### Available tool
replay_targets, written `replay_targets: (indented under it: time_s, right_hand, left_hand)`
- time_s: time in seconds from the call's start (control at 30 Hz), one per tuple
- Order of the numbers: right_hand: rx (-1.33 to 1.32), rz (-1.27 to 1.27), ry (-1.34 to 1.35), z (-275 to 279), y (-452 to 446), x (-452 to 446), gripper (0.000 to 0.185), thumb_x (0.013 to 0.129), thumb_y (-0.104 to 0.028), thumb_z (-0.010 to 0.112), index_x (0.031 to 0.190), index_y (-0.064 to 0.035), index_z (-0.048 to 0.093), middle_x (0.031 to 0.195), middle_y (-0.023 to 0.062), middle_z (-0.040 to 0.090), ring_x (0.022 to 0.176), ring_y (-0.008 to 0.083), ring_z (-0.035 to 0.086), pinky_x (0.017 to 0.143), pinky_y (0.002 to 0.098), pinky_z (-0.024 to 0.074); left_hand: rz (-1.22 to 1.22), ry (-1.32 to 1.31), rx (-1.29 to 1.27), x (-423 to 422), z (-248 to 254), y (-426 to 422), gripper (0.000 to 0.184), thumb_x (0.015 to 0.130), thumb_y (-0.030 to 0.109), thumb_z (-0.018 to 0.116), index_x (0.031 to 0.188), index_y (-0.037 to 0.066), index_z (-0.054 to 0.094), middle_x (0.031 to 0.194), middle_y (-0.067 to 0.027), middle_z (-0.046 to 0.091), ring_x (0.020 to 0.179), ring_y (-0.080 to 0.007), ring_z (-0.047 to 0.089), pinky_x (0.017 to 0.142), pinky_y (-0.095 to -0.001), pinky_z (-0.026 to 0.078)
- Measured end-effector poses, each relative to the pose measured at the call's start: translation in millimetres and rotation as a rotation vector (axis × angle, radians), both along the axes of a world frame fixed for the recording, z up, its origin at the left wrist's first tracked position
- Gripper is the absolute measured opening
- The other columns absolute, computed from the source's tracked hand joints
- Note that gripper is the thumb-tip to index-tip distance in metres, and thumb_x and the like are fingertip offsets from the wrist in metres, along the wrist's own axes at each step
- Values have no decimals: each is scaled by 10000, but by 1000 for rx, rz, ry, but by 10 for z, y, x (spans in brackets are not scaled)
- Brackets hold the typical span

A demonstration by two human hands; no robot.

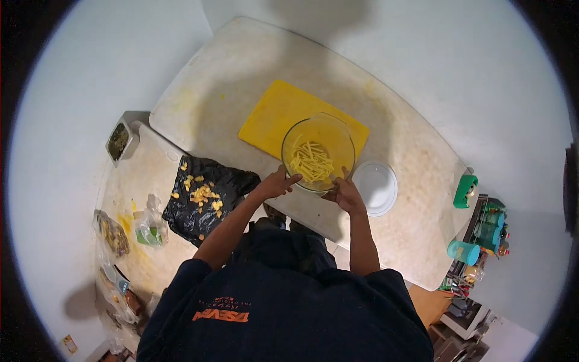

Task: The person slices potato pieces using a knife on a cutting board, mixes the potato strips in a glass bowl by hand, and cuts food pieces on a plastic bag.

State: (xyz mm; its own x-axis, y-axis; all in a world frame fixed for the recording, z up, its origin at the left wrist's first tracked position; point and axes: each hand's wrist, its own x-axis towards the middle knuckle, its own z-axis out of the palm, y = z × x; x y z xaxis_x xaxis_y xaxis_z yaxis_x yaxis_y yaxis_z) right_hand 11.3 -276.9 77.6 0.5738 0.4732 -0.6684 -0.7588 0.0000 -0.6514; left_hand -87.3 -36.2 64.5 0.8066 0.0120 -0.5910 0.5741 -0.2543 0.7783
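Observation:
A clear glass bowl [339,136] with cut potato sticks [311,161] in its bottom is between my two hands, over the near right part of a yellow cutting board [271,114]. My left hand [278,183] grips the bowl's near left rim, thumb on the edge. On the near right side, my right hand [346,194] has its fingers closed round the rim. Whether the bowl touches the board or is held above it, I cannot tell. Close to my right hand lies a round white plate or lid [375,188].
Left of me, a black plastic bag [175,208] bears yellowish peelings [204,194]. Beyond it are a metal container [122,140] with dark contents and several plastic bags [149,226]. A green object [465,191] and a turquoise cup [463,252] are at the right.

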Motion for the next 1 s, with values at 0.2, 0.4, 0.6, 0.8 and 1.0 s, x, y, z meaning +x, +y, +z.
replay_targets:
  time_s: [0.2,0.4,0.6,0.8,1.0]
  right_hand:
    - [111,-43,-32,-227,-97,-189,569,1000,-138,404,1489,-80,120,1308,276,510,1012,410,664,830,527,607]
    - [207,-164,11,-411,-379,-663,528,981,-106,396,1455,-27,179,1298,325,490,973,434,678,789,549,617]
    - [168,-290,36,-56,-818,-759,771,917,-50,396,1566,-239,24,1393,235,419,1043,470,632,821,630,569]
    - [126,-527,37,526,-1703,-957,777,902,-19,363,1568,-214,13,1399,326,377,936,424,687,707,566,630]
    - [50,-778,-103,476,-2518,-950,815,891,-12,390,1557,-225,-30,1433,284,342,1119,481,593,846,623,582]
  left_hand:
    - [63,-80,111,-232,-53,-138,744,926,566,587,1328,-37,421,1016,-230,689,800,-307,708,759,-431,544]
    - [27,-85,140,-508,9,-340,593,946,474,603,1228,-45,544,1006,-235,686,854,-322,704,783,-437,534]
    - [-167,-203,269,-610,312,-534,483,1013,389,545,1304,3,538,1044,-169,704,866,-245,697,784,-381,549]
    - [-39,-159,69,-606,182,-596,449,1005,345,575,1298,5,549,989,-143,704,886,-206,697,768,-341,551]
    - [-97,-29,306,-731,-179,-547,521,925,443,638,1186,-8,634,1033,-241,684,966,-356,665,834,-436,518]
